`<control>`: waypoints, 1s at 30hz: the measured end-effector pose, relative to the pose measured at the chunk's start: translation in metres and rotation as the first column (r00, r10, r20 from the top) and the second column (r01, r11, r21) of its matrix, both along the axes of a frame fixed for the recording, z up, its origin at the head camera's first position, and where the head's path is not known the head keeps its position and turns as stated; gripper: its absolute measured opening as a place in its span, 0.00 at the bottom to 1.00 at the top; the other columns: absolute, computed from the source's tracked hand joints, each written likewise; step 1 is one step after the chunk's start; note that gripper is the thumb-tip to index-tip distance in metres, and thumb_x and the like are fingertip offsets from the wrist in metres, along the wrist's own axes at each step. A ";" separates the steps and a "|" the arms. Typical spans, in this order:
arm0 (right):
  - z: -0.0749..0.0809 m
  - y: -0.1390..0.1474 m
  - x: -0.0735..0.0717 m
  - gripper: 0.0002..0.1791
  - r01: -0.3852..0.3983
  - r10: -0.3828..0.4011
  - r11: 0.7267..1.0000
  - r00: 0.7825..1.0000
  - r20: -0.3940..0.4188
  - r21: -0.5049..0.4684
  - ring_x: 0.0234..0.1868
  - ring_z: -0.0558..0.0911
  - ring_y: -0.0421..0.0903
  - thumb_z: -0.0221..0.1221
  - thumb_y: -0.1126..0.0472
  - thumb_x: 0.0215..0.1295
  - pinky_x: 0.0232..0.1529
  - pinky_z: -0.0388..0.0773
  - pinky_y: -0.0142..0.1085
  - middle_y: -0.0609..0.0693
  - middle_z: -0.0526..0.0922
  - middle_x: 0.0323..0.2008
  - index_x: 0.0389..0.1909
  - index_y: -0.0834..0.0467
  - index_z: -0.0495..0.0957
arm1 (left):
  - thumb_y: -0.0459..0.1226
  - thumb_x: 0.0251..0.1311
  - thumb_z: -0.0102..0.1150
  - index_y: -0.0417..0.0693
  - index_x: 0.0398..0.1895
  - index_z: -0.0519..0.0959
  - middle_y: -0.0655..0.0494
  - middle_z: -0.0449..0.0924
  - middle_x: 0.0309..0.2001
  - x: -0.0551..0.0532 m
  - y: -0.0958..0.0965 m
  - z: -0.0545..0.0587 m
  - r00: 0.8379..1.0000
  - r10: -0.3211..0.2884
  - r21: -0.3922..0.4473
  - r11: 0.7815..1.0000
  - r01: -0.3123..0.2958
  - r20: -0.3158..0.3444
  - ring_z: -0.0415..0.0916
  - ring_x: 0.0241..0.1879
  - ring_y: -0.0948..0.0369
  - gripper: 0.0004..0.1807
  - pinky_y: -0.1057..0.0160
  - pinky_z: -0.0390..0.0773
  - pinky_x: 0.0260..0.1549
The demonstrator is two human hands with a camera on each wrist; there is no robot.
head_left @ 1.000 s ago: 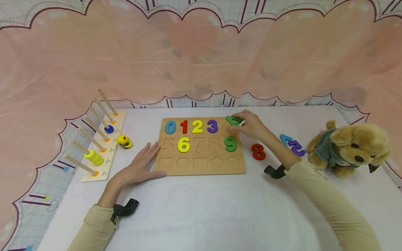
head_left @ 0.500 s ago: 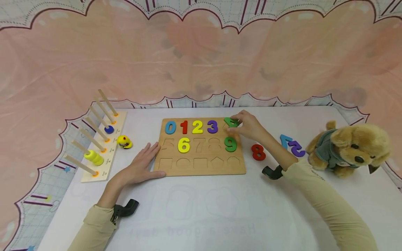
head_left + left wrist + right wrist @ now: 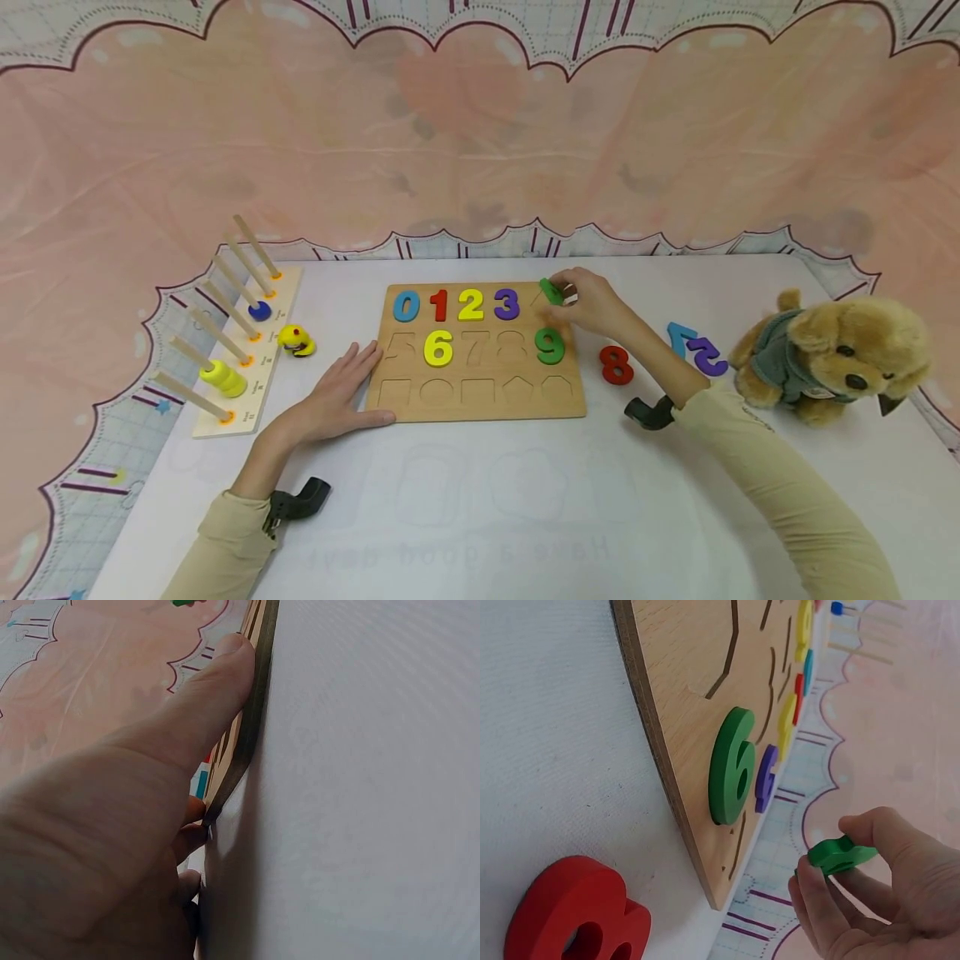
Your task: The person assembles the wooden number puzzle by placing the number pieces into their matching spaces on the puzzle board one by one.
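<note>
My right hand [image 3: 592, 297] pinches a green number piece [image 3: 551, 292] above the top right corner of the wooden puzzle board [image 3: 480, 398]. In the right wrist view the piece [image 3: 832, 856] is tilted between thumb and fingers, off the board; the fingers cover part of it. My left hand [image 3: 337, 400] lies along the board's left edge, fingers straight and thumb at the near left corner. In the left wrist view that thumb [image 3: 217, 690] rests against the board's edge. Blue 0 [image 3: 407, 306], red 1, yellow 2, purple 3, yellow 6 [image 3: 438, 348] and green 9 [image 3: 550, 346] sit on the board.
Right of the board lie a red 8 [image 3: 617, 365], a blue piece [image 3: 681, 337] and a purple piece [image 3: 707, 357], with a plush dog [image 3: 795, 358] beyond. On the left stand a pegged wooden base [image 3: 258, 392] and a small yellow toy [image 3: 297, 340].
The green piece has shifted slightly left and turned in my right hand, from showing its face to a narrower, tilted side. My left hand has stayed at the board's edge.
</note>
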State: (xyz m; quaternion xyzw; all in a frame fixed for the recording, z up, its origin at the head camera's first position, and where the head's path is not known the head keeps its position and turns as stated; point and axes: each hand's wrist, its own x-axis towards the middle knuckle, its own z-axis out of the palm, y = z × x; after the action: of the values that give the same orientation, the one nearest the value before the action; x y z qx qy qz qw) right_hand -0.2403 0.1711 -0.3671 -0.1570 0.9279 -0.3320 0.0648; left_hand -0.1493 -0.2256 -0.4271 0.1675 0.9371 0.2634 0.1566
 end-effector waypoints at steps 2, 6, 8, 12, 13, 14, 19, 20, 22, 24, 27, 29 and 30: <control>-0.001 0.000 0.000 0.24 0.006 -0.006 1.000 1.000 0.017 -0.018 0.55 0.79 0.59 0.62 0.64 0.61 0.55 0.80 0.48 0.64 0.78 0.53 0.57 0.68 0.73 | 0.60 0.51 0.65 0.46 0.78 0.46 0.45 0.38 0.79 0.000 0.000 0.000 1.000 0.000 0.001 1.000 0.000 0.000 0.28 0.78 0.42 0.58 0.33 0.36 0.71; -0.001 -0.001 0.000 0.19 0.013 -0.012 1.000 1.000 0.027 -0.022 0.52 0.80 0.58 0.58 0.64 0.64 0.53 0.81 0.48 0.63 0.81 0.48 0.54 0.67 0.73 | 0.61 0.51 0.65 0.45 0.78 0.46 0.45 0.38 0.79 0.000 0.000 0.000 1.000 0.001 -0.001 1.000 -0.001 0.000 0.28 0.78 0.42 0.58 0.33 0.36 0.71; 0.000 -0.001 0.000 0.17 0.012 -0.011 1.000 1.000 0.021 -0.017 0.50 0.81 0.57 0.57 0.64 0.65 0.51 0.82 0.47 0.63 0.82 0.46 0.53 0.66 0.74 | 0.61 0.51 0.65 0.45 0.78 0.46 0.45 0.38 0.79 0.000 0.000 0.000 1.000 0.001 -0.003 1.000 -0.001 0.002 0.28 0.78 0.42 0.58 0.33 0.36 0.71; -0.001 -0.002 0.000 0.22 0.000 0.000 1.000 1.000 0.000 -0.022 0.50 0.81 0.58 0.57 0.64 0.67 0.53 0.81 0.48 0.63 0.82 0.47 0.61 0.64 0.70 | 0.60 0.52 0.65 0.46 0.78 0.45 0.46 0.38 0.79 0.000 -0.001 0.000 1.000 0.005 -0.007 1.000 -0.005 0.005 0.28 0.78 0.42 0.58 0.33 0.36 0.72; -0.001 -0.002 0.000 0.25 -0.002 0.002 1.000 1.000 -0.006 -0.029 0.50 0.81 0.58 0.58 0.64 0.67 0.53 0.81 0.48 0.63 0.82 0.47 0.64 0.63 0.67 | 0.60 0.51 0.65 0.46 0.78 0.45 0.46 0.38 0.79 0.000 -0.001 0.000 1.000 0.005 -0.007 1.000 -0.005 0.005 0.28 0.78 0.42 0.58 0.33 0.36 0.72; -0.001 -0.002 0.000 0.27 -0.005 0.005 0.999 1.000 -0.013 -0.036 0.50 0.81 0.59 0.58 0.64 0.67 0.54 0.81 0.49 0.64 0.82 0.47 0.66 0.62 0.65 | 0.60 0.51 0.65 0.46 0.78 0.45 0.46 0.38 0.79 0.000 -0.001 0.000 1.000 0.006 -0.008 1.000 -0.006 0.005 0.28 0.78 0.42 0.58 0.33 0.36 0.72; -0.002 -0.002 0.002 0.31 -0.013 0.011 0.998 0.999 -0.040 -0.066 0.50 0.82 0.60 0.57 0.66 0.68 0.52 0.82 0.50 0.64 0.81 0.45 0.70 0.58 0.61 | 0.61 0.51 0.65 0.46 0.78 0.46 0.45 0.38 0.79 0.000 -0.001 0.000 1.000 0.003 -0.001 1.000 -0.003 0.003 0.28 0.78 0.42 0.58 0.33 0.36 0.71; -0.002 -0.002 0.003 0.30 -0.012 0.009 0.998 0.999 -0.039 -0.068 0.50 0.82 0.60 0.57 0.66 0.68 0.51 0.82 0.49 0.64 0.81 0.44 0.70 0.58 0.62 | 0.61 0.51 0.65 0.46 0.78 0.46 0.46 0.38 0.79 0.000 0.000 0.000 1.000 0.003 0.000 1.000 -0.003 0.005 0.28 0.78 0.42 0.58 0.33 0.36 0.72; -0.003 -0.002 0.003 0.28 -0.006 0.004 0.997 0.999 -0.036 -0.073 0.50 0.82 0.59 0.56 0.66 0.68 0.49 0.83 0.48 0.63 0.81 0.44 0.68 0.59 0.63 | 0.61 0.51 0.65 0.46 0.78 0.46 0.46 0.38 0.79 0.000 0.000 -0.001 1.000 0.003 0.003 1.000 -0.003 0.007 0.28 0.78 0.43 0.58 0.33 0.36 0.72; -0.004 -0.002 0.002 0.27 0.000 -0.003 0.996 1.000 -0.028 -0.084 0.50 0.82 0.59 0.56 0.65 0.69 0.49 0.83 0.48 0.63 0.81 0.44 0.68 0.59 0.64 | 0.61 0.52 0.65 0.45 0.78 0.46 0.44 0.38 0.79 0.001 0.000 0.000 1.000 -0.003 0.006 1.000 0.002 0.005 0.28 0.78 0.42 0.58 0.32 0.36 0.71; -0.005 0.000 0.000 0.28 0.018 -0.019 0.995 1.000 -0.011 -0.100 0.50 0.81 0.59 0.55 0.65 0.69 0.49 0.83 0.47 0.63 0.80 0.45 0.69 0.59 0.63 | 0.60 0.51 0.65 0.45 0.78 0.46 0.45 0.38 0.79 0.000 0.000 0.000 1.000 0.002 -0.001 1.000 -0.002 0.003 0.28 0.78 0.42 0.58 0.33 0.36 0.72; -0.006 0.001 -0.002 0.28 0.025 -0.024 0.993 1.000 0.003 -0.114 0.50 0.80 0.59 0.54 0.64 0.70 0.50 0.82 0.48 0.63 0.80 0.46 0.70 0.58 0.61 | 0.60 0.51 0.65 0.45 0.78 0.46 0.45 0.38 0.79 0.000 0.000 0.000 1.000 0.001 -0.004 1.000 -0.001 0.003 0.28 0.78 0.42 0.59 0.33 0.36 0.72; -0.006 0.002 -0.003 0.29 0.028 -0.027 0.993 1.000 0.010 -0.117 0.51 0.80 0.59 0.54 0.64 0.70 0.51 0.82 0.48 0.63 0.79 0.47 0.70 0.58 0.60 | 0.60 0.51 0.65 0.46 0.78 0.45 0.46 0.38 0.79 -0.001 0.000 0.000 1.000 0.003 -0.005 1.000 -0.003 0.004 0.28 0.78 0.43 0.59 0.34 0.36 0.72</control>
State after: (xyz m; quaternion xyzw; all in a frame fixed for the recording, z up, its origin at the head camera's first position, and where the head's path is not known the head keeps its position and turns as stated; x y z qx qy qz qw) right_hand -0.2429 0.1727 -0.3732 -0.1465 0.9086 -0.3874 0.0546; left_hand -0.1499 -0.2255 -0.4271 0.1651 0.9377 0.2615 0.1586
